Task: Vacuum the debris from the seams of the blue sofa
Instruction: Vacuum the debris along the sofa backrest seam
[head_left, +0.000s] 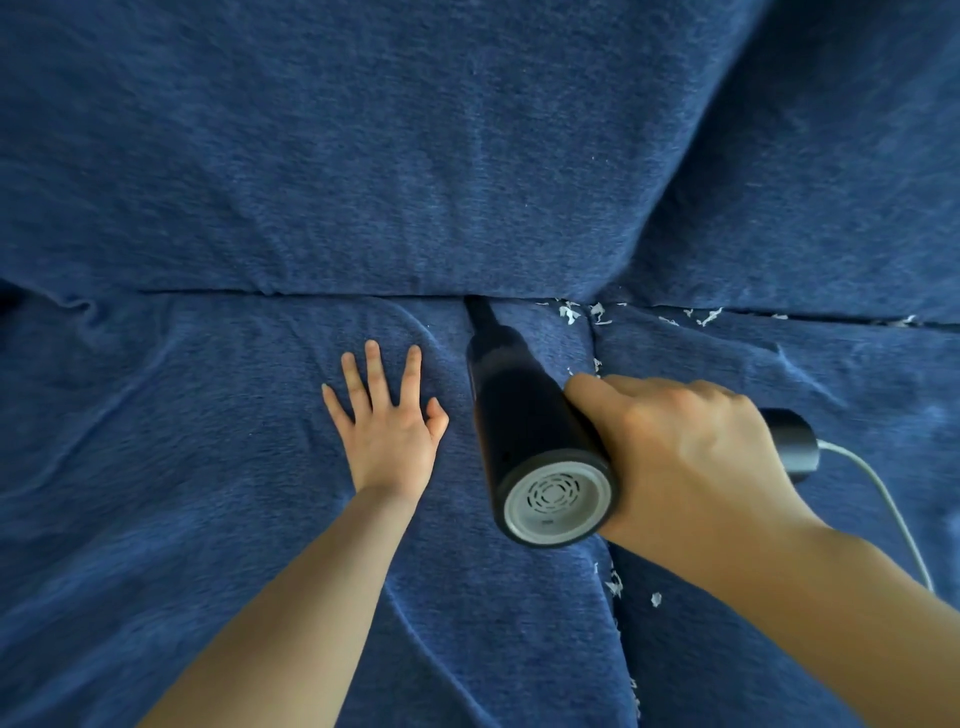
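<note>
My right hand (691, 457) has its grip clamped round the black vacuum (524, 431) handle, nozzle poked into the blue sofa (363, 156) back seam. It seems light and rigid, one-handed work. Left hand (387, 423) lies flat, fingers spread, pressing soft cushion. White debris (571, 313) sits just right, featherlight.

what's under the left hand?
The left hand rests flat, fingers spread, on the blue seat cushion. No white debris shows around it; whatever lies beneath the palm is covered.
</note>
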